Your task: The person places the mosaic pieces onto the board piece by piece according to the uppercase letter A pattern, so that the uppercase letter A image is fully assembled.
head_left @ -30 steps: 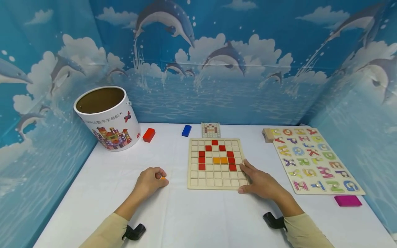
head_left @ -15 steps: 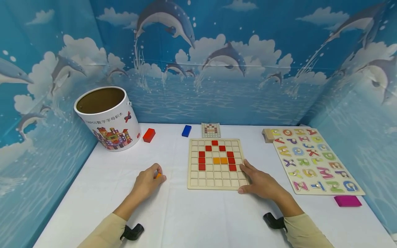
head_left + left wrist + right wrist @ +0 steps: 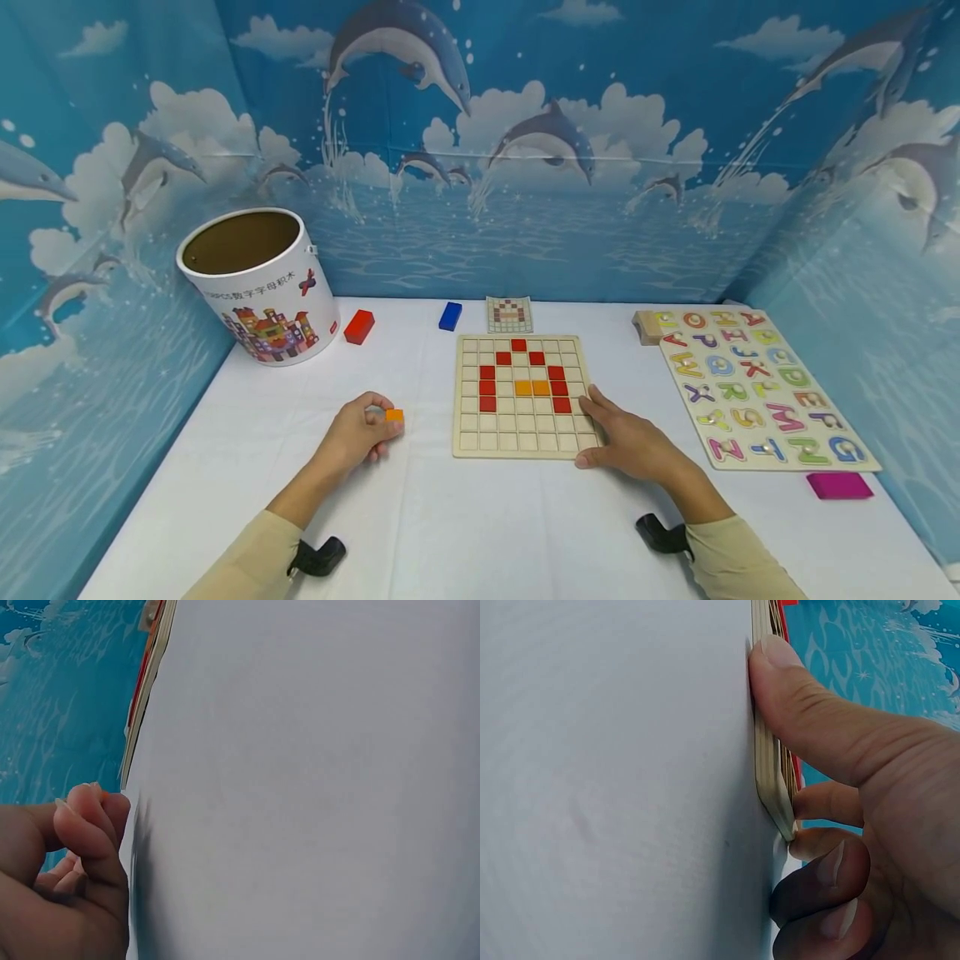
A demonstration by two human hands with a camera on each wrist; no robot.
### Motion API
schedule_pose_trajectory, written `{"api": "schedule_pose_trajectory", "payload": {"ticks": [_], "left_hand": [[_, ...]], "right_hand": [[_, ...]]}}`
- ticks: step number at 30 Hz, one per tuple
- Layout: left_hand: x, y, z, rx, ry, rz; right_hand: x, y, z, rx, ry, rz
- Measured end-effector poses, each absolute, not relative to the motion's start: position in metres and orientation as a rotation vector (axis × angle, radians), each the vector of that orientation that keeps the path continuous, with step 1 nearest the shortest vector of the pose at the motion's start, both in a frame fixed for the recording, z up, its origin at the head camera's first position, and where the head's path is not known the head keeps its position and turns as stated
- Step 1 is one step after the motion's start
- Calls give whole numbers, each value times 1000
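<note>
My left hand pinches a small orange block between thumb and fingertips, left of the wooden grid board; in the left wrist view the fingers mostly hide the block. Red squares stand in the board's cells in an arch shape, and two orange squares lie between its sides. At the board's lower right corner rests my right hand, fingers mostly straight along the right edge. The right wrist view has its thumb against the board's edge.
A small pattern card lies behind the board, beside a blue block. Farther left are a red block and a white bucket. On the right lie an alphabet puzzle board, a wooden block and a magenta block.
My left hand has drifted slightly left and turned, so the orange block, nearly hidden before, now shows at the fingertips. The right hand and the board have stayed put.
</note>
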State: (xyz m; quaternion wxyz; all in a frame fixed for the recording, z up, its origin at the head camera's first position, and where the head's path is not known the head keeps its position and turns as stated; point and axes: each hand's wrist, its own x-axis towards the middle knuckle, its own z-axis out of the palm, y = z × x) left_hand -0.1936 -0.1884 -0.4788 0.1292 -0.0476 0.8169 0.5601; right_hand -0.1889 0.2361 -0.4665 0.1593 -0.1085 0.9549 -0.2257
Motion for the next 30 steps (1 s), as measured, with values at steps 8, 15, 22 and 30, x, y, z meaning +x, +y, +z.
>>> {"api": "schedule_pose_trajectory", "payload": {"ticks": [8,15,22,30], "left_hand": [[-202,-179,-474,-174,2315,1679],[-227,-138,-465,-101,2352,1668],[-252,-85,-468,87,2477,1526],[-256,-41,-467,239,2763,1248]], "right_hand": [[-189,235,-465,-313,2721,-649],[-188,234,-466,-317,2732,-643],[-190,235,-467,-309,2721,-658],[-188,236,-465,-306,2724,-662]]}}
